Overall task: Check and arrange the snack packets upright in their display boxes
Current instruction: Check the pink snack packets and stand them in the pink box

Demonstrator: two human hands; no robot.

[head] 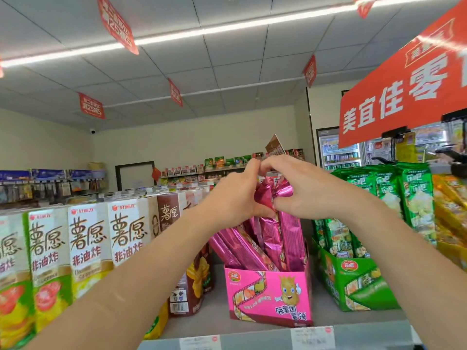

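Position: a grey shop shelf [217, 311], seen from above the person's forearms.

Item under check: a pink cardboard display box [270, 294] printed with a film strip and a cartoon potato figure. It stands on the shelf between the carton row and the green box. It holds a bunch of long magenta foil snack packets [290, 238]. The packets on the left of the box lean to the left; those on the right stand nearly upright.

Hands: both are raised over the box and closed round the tops of the magenta packets. The left hand [237, 195] has its fingers curled about the bunch from the left, thumb low against the foil. The right hand [310, 188] clasps the bunch from the right, thumb pressed on the crumpled tops. The fingertips of the two hands touch above the packets.

Surroundings: to the left, a row of tall white and green snack cartons [88, 238], with a brown carton [174, 223] just beside the pink box. To the right, a green cardboard display box [353, 281] holds green foil packets [404, 198] standing upright. White price labels [312, 337] sit on the shelf's front edge. A red banner with white characters [404, 84] hangs above on the right.
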